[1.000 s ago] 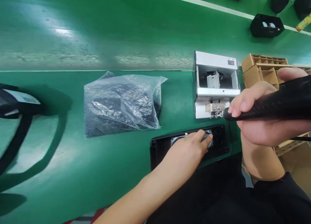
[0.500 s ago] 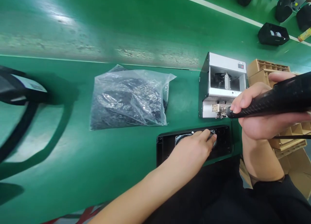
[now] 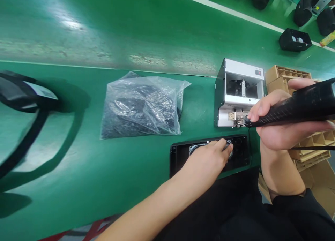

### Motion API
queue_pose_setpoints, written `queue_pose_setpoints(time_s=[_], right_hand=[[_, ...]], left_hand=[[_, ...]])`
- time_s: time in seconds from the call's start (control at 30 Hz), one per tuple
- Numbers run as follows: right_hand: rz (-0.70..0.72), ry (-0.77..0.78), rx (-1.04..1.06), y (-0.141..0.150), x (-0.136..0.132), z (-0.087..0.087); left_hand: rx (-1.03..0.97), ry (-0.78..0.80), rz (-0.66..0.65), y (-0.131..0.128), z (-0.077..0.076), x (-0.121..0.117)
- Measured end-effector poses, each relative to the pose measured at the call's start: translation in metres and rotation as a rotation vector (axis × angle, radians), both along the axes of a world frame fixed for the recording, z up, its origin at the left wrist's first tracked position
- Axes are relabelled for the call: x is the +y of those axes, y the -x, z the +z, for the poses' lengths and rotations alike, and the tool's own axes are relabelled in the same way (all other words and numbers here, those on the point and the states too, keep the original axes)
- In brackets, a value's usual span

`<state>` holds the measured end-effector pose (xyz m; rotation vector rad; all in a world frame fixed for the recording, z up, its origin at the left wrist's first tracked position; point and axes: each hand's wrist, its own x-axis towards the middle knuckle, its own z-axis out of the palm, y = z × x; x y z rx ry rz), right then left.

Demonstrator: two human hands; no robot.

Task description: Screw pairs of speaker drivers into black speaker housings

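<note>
My right hand (image 3: 273, 135) is wrapped round a black electric screwdriver (image 3: 300, 103), held almost level. Its nose is at the metal pick-up end of a silver and black screw feeder (image 3: 239, 100); the bit tip is too small to make out. My left hand (image 3: 208, 159) reaches into a long black speaker cabinet (image 3: 242, 153) at the bench's near edge. Its fingers curl down over a round speaker driver (image 3: 194, 148) inside. Most of the driver is hidden beneath my palm and fingers.
A clear plastic bag (image 3: 143, 106) of dark items lies left of the feeder. Wooden divided trays (image 3: 290, 72) stand at the right. A black stand-like object (image 3: 28, 91) is at the far left. Another black speaker box (image 3: 295, 40) sits farther back, near a white line.
The view has shifted slightly, so the bag and the black stand appear farther right. Both hands keep the same hold, with the screwdriver still at the feeder.
</note>
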<state>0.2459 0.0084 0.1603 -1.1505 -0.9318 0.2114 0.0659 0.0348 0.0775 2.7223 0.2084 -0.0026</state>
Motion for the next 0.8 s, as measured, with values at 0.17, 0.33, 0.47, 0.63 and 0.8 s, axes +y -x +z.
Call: queue_pose_setpoints(time_s=[0.17, 0.33, 0.47, 0.63, 0.8], right_hand=[[0.016, 0.007, 0.014, -0.006, 0.001, -0.005], [0.038, 0.012, 0.01, -0.006, -0.002, -0.005], [0.059, 0.025, 0.107, 0.004, -0.005, 0.007], [0.01, 0.057, 0.218, 0.011, -0.029, 0.023], [0.15, 0.125, 0.22, 0.009, -0.058, 0.023]], left_hand=[[-0.002, -0.002, -0.005, -0.002, 0.001, 0.0], [-0.033, -0.029, -0.009, 0.001, 0.004, 0.0], [-0.203, -0.014, 0.038, 0.011, 0.007, 0.0], [-0.327, -0.031, 0.103, 0.02, 0.01, 0.001], [-0.435, 0.015, 0.245, 0.017, 0.012, -0.005]])
